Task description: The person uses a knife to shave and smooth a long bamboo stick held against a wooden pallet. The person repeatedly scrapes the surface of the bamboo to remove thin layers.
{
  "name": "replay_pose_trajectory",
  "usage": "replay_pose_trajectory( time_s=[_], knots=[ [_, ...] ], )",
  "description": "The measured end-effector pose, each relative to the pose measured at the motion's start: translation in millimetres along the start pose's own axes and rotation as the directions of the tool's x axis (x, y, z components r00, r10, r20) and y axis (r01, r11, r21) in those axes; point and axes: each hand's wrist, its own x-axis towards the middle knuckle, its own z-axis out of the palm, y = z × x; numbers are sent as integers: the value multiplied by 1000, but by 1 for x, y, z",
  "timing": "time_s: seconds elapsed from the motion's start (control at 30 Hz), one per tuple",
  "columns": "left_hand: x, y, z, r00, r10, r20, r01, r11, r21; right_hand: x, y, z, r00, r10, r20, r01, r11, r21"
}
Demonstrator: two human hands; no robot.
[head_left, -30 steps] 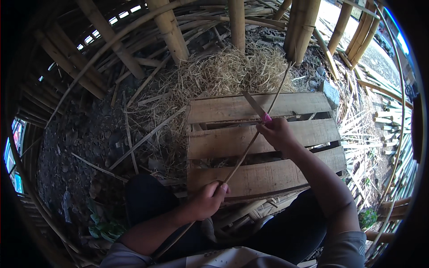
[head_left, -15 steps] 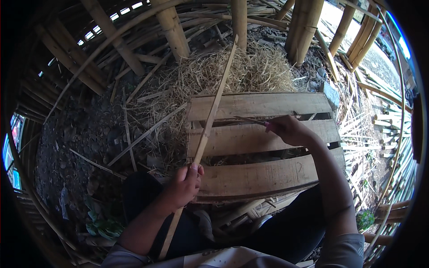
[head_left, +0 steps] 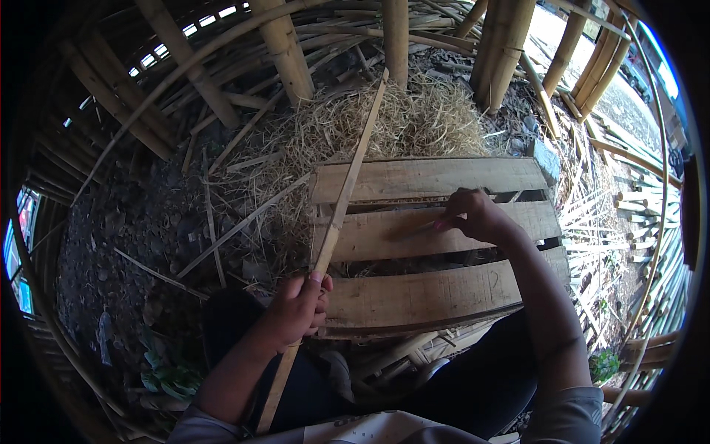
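My left hand (head_left: 299, 307) is closed around a long bamboo strip (head_left: 346, 196). The strip slants from beside my leg up past the left end of a slatted wooden bench (head_left: 414, 297), and its tip reaches over the straw. In my right hand (head_left: 477, 214) is a knife (head_left: 427, 229), its pinkish handle mostly covered by my fingers. The blade, somewhat blurred, points left above the middle slat, apart from the strip.
Pale shavings (head_left: 436, 111) lie heaped behind the bench. Upright bamboo posts (head_left: 396, 44) stand beyond them. Loose strips (head_left: 244, 226) lie on the dark ground at left, and cut bamboo poles (head_left: 658, 259) are stacked at right. A grey block (head_left: 546, 159) sits by the far right corner.
The knife has tilted, its blade tip dropping from the gap between slats toward the middle slat. The bamboo strip's far tip has come slightly nearer and left.
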Motion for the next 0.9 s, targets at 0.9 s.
replay_pose_trajectory(
  time_s=[0.9],
  knots=[
    [5, -3, -4, 1000, -12, -15, 12, 999, -35, 21, -52, 52, 994, -96, -49, 87, 983, -160]
  ],
)
